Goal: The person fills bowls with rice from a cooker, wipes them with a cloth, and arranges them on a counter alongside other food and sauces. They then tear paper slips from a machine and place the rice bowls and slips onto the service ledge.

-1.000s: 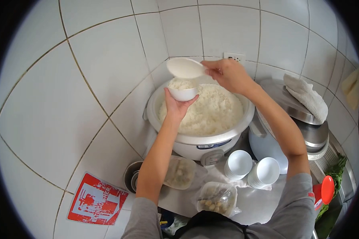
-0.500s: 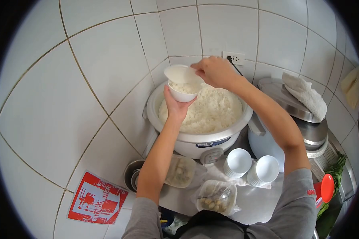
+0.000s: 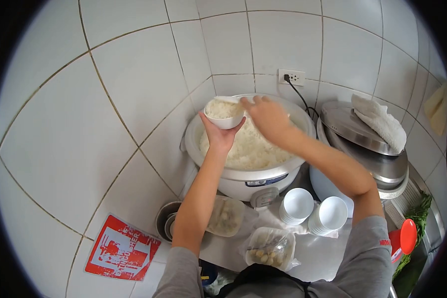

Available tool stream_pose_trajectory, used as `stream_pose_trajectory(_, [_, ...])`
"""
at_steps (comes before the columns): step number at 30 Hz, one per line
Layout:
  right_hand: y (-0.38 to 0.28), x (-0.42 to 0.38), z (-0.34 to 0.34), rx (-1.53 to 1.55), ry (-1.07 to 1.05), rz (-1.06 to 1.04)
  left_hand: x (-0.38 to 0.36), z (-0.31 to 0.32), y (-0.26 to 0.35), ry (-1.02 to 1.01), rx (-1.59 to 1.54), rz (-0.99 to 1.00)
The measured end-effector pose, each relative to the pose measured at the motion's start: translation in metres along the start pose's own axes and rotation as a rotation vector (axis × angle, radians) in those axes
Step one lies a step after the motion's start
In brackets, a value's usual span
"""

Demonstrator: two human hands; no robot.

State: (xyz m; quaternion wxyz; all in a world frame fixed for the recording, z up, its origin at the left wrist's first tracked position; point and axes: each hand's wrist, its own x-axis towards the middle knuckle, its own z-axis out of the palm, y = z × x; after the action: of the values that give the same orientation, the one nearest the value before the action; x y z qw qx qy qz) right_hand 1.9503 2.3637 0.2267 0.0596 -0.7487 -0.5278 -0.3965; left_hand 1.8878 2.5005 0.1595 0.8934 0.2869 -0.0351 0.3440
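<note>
My left hand [image 3: 221,135] holds a small white bowl [image 3: 224,122] from below, its fingers wrapped round the base. Rice [image 3: 223,109] fills the bowl to about the rim. My right hand [image 3: 268,118] is closed on the handle end of a white paddle [image 3: 227,99], whose blade lies across the bowl's far rim. Both hands are above a large white rice cooker [image 3: 303,144] with cooked rice [image 3: 253,151] inside. Part of that rice is hidden by my right hand and forearm.
Two stacks of white bowls [image 3: 298,203] stand before the cooker. Nearby are bagged containers [image 3: 270,248], metal bowls [image 3: 168,218], a metal lid [image 3: 357,126] with a white cloth [image 3: 380,121], a red container [image 3: 408,236] and green leaves [image 3: 420,213]. A cord runs from the wall outlet [image 3: 292,77].
The paddle blade has tipped from raised above the bowl to nearly flat at its rim. My right hand has moved down slightly. The bowl now looks fuller.
</note>
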Motion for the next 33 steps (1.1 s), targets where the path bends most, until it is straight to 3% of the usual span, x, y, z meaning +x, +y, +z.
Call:
stream_pose_trajectory(2, [0.028, 0.001, -0.014, 0.196, 0.014, 0.099, -0.004, -0.002, 0.001, 0.019, -0.024, -0.011])
stream_pose_trajectory(9, [0.035, -0.013, -0.015, 0.348, 0.035, -0.016, -0.009, -0.007, 0.008, 0.069, 0.060, -0.089])
stream_pose_trajectory(11, [0.040, -0.005, -0.037, 0.538, 0.041, -0.004, -0.006, -0.010, 0.014, 0.076, 0.090, -0.134])
stream_pose_trajectory(13, [0.041, -0.006, -0.023, 0.498, 0.003, -0.069, -0.009, -0.014, 0.017, -0.040, 0.163, -0.186])
stream_pose_trajectory(15, [0.047, -0.003, -0.023, 0.453, -0.029, -0.129, -0.016, -0.012, 0.021, -0.004, 0.219, -0.228])
stream_pose_trajectory(17, [0.055, 0.008, -0.040, 0.549, 0.037, 0.025, -0.017, -0.012, 0.028, 0.033, 0.271, -0.255])
stream_pose_trajectory(19, [0.050, 0.011, -0.023, 0.476, -0.042, -0.019, -0.015, -0.016, 0.032, -0.104, 0.283, -0.270])
stream_pose_trajectory(21, [0.048, 0.011, -0.020, 0.451, -0.163, -0.065, -0.015, -0.020, 0.035, -0.048, 0.346, -0.275])
stream_pose_trajectory(23, [0.054, 0.017, -0.031, 0.463, -0.133, -0.002, -0.015, -0.021, 0.039, 0.009, 0.398, -0.267])
stream_pose_trajectory(25, [0.052, 0.020, -0.031, 0.480, -0.110, 0.070, -0.015, -0.023, 0.040, -0.071, 0.377, -0.281])
stream_pose_trajectory(27, [0.041, 0.022, -0.022, 0.526, 0.048, -0.101, -0.014, -0.024, 0.042, -0.104, 0.388, -0.296])
stream_pose_trajectory(31, [0.034, 0.025, -0.021, 0.418, -0.045, -0.143, -0.014, -0.024, 0.043, -0.118, 0.429, -0.334])
stream_pose_trajectory(33, [0.047, 0.035, -0.030, 0.463, -0.107, 0.018, -0.016, -0.023, 0.044, -0.109, 0.446, -0.329])
